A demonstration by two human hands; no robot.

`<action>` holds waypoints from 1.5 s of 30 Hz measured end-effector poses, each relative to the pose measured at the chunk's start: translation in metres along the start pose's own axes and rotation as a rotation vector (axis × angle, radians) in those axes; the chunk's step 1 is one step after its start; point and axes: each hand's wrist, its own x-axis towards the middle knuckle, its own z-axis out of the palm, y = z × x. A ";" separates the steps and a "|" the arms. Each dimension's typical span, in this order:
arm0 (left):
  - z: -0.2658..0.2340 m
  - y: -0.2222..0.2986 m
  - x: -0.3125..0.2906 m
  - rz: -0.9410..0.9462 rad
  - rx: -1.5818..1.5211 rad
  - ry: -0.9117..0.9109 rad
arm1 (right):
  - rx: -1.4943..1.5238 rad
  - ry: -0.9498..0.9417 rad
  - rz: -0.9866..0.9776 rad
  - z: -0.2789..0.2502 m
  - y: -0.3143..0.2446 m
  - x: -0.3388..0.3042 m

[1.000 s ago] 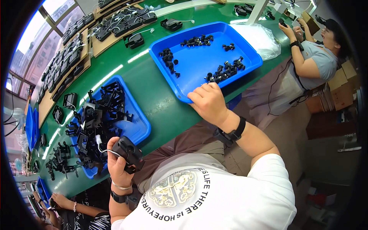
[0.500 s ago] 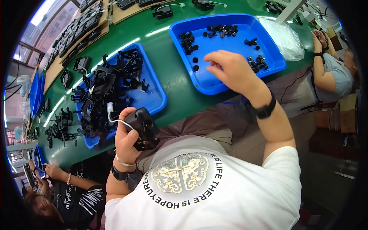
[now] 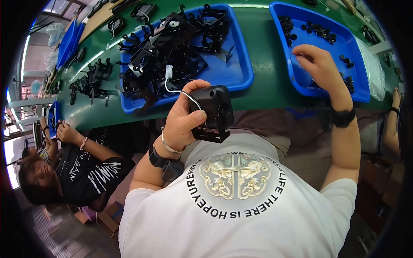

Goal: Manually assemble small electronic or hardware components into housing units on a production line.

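My left hand grips a black boxy plastic part above my lap; a thin white wire with a white connector rises from it. My right hand reaches into the right blue tray, fingers curled down among several small black round pieces; whether it holds one is hidden. Ahead of my left hand, the left blue tray carries a pile of black plastic frames.
The trays rest on a green bench whose near edge runs above my lap. More black parts lie on the bench at left. A seated person in a black shirt works at my left. Another person's arm shows at right.
The view has tilted down and closer. My left hand has lifted the black part higher toward my chest. My right hand has stayed in the right tray, shifting among the small pieces.
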 end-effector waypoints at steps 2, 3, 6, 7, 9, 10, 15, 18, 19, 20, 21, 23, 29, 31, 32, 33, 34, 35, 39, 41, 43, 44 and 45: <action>-0.005 -0.003 -0.002 0.015 -0.015 -0.016 | 0.351 0.047 0.176 -0.009 -0.009 -0.009; -0.006 -0.004 -0.002 0.018 -0.023 -0.032 | 0.523 0.077 0.271 -0.010 -0.015 -0.017; -0.007 -0.003 -0.002 0.000 -0.051 -0.012 | 0.748 0.192 0.177 0.005 -0.062 -0.034; -0.007 -0.003 -0.001 -0.009 -0.063 -0.014 | 0.754 0.173 0.086 0.012 -0.075 -0.041; -0.003 -0.002 0.001 -0.026 -0.071 -0.011 | 0.734 0.140 -0.090 0.031 -0.094 -0.048; 0.000 -0.001 0.000 -0.040 -0.083 -0.004 | 0.703 0.128 -0.170 0.039 -0.103 -0.049; 0.000 -0.006 0.001 -0.006 0.040 0.052 | 0.601 0.076 -0.265 0.059 -0.115 -0.041; 0.005 -0.004 -0.001 -0.005 0.045 0.053 | 0.597 0.098 -0.304 0.067 -0.112 -0.036; 0.006 -0.003 -0.001 -0.005 0.046 0.053 | 0.615 0.109 -0.294 0.068 -0.111 -0.036; 0.006 -0.003 -0.002 -0.002 0.046 0.054 | 0.632 0.119 -0.283 0.070 -0.111 -0.035; 0.007 -0.003 -0.002 0.003 0.047 0.058 | 0.649 0.127 -0.275 0.071 -0.111 -0.034; 0.007 -0.003 -0.002 0.011 0.048 0.065 | 0.661 0.127 -0.285 0.075 -0.110 -0.034; 0.010 -0.003 -0.001 0.011 0.045 0.058 | 0.603 0.191 -0.366 0.084 -0.108 -0.031; 0.010 -0.003 0.000 0.006 0.045 0.063 | 0.586 0.190 -0.354 0.083 -0.108 -0.031; 0.010 -0.003 0.000 0.010 0.045 0.064 | 0.571 0.188 -0.340 0.083 -0.107 -0.032; 0.010 -0.004 0.000 0.016 0.052 0.063 | 0.557 0.186 -0.326 0.083 -0.107 -0.032; 0.010 -0.004 0.001 0.022 0.059 0.061 | 0.556 0.184 -0.329 0.083 -0.108 -0.032; 0.010 -0.004 0.001 0.029 0.067 0.060 | 0.557 0.198 -0.324 0.084 -0.108 -0.032; 0.011 -0.003 0.002 0.049 0.149 0.060 | 0.552 0.241 -0.332 0.085 -0.108 -0.034; 0.010 -0.004 0.002 0.045 0.139 0.057 | 0.546 0.280 -0.366 0.086 -0.108 -0.034; 0.009 -0.006 0.002 0.029 0.123 0.049 | 0.515 0.294 -0.402 0.088 -0.107 -0.034; 0.009 -0.006 0.001 0.030 0.123 0.049 | 0.484 0.309 -0.434 0.088 -0.106 -0.034; 0.010 -0.006 0.001 0.023 0.112 0.055 | 0.454 0.325 -0.466 0.088 -0.106 -0.034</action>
